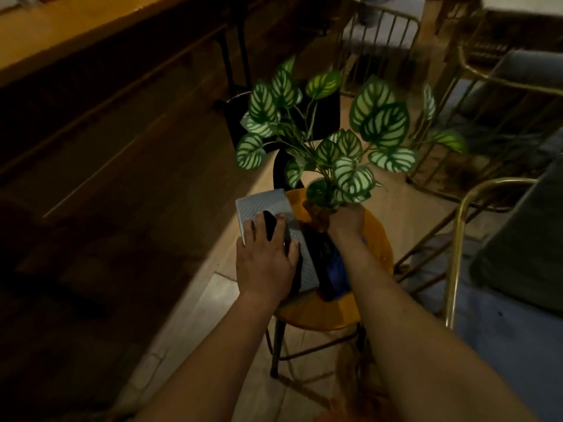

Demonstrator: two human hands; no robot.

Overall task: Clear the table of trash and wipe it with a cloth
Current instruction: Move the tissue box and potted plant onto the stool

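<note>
Round orange stool-table: grey textured box at its left edge, dark blue cloth beside it. Left hand flat on box, fingers spread, over a dark object. Right hand closed around plant base, stem upright.

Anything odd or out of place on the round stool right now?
Yes: the plant is held by its base in the right hand with no pot visible. The left hand presses a dark item onto the grey box.
</note>
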